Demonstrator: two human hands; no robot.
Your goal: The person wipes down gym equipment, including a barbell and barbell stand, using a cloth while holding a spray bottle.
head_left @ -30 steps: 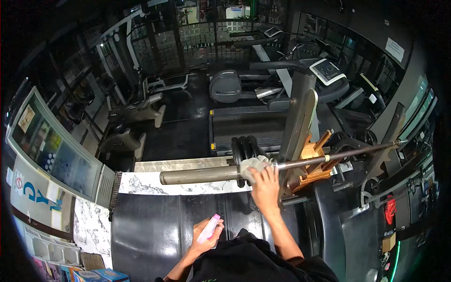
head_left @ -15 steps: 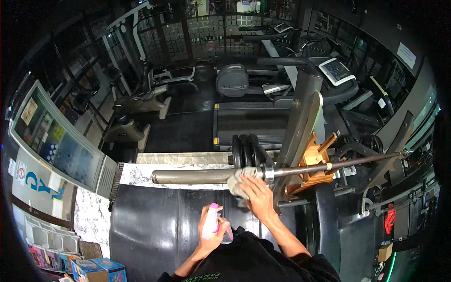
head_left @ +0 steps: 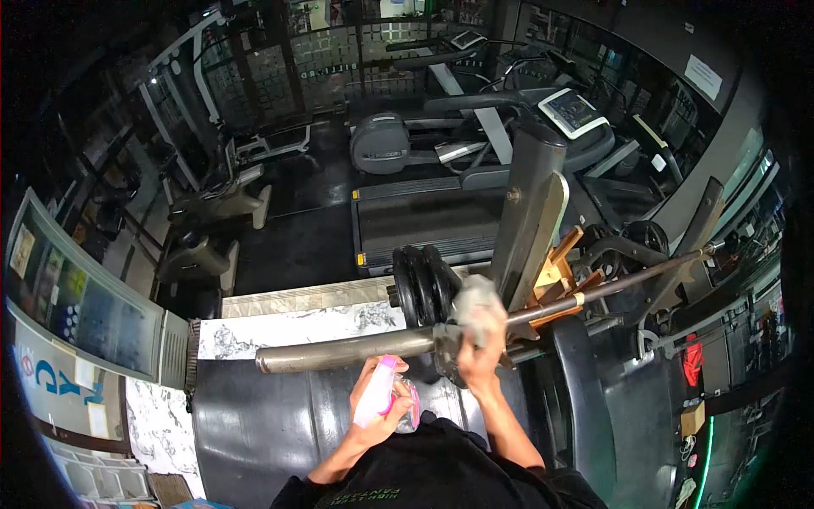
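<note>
Partly hidden, cloth [head_left: 475,299] in right hand [head_left: 480,356] on barbell [head_left: 356,348]; left hand [head_left: 373,416] around spray bottle [head_left: 379,400].

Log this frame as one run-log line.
left hand: holds spray bottle | right hand: presses cloth on barbell | plates: racked behind | scene: gym

barbell [head_left: 356,348]: collar hidden by cloth [head_left: 475,299] | spray bottle [head_left: 377,403]: label blurred, unreadable

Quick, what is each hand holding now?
Left hand: closed on the spray bottle.
Right hand: closed, pressing the cloth on the barbell.
</note>
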